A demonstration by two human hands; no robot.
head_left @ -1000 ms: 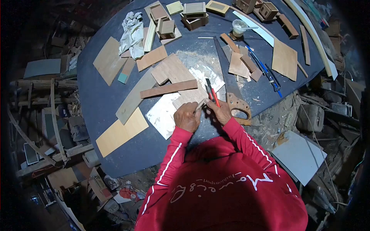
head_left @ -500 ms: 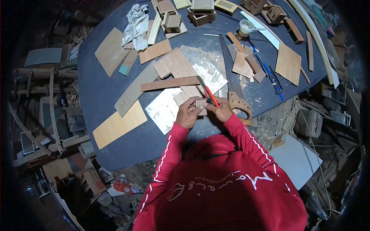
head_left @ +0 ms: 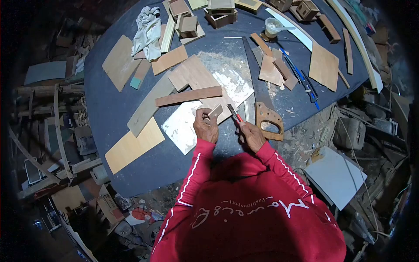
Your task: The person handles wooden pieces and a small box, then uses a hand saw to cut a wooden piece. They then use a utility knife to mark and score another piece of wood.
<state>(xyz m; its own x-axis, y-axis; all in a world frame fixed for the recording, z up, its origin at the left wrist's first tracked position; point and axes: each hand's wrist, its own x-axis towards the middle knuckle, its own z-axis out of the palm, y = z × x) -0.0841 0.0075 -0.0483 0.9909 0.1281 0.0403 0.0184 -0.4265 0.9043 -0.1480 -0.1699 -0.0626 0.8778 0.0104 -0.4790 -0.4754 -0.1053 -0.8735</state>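
My left hand (head_left: pixel 206 127) is closed on a small wooden piece (head_left: pixel 215 112), which it holds tilted above the boards. My right hand (head_left: pixel 252 134) grips a red cutter knife (head_left: pixel 237 115), its dark tip pointing up and to the left. A long reddish-brown wood strip (head_left: pixel 189 96) lies across a light brown board (head_left: pixel 196 76) just beyond my hands. White-smeared boards (head_left: pixel 180 127) lie under and beside these pieces. To the right of my right hand is a handsaw with a wooden handle (head_left: pixel 263 114).
A pale plywood sheet (head_left: pixel 134 149) lies at the left of the dark table. A crumpled cloth (head_left: pixel 147 35), small wooden boxes (head_left: pixel 221 15) and a plastic cup (head_left: pixel 272 28) stand farther back. Blue tools (head_left: pixel 303 81) lie at the right.
My hands have moved apart. The left one has tilted the small wooden piece, and the right one has drawn the red knife away from it. The view has shifted slightly.
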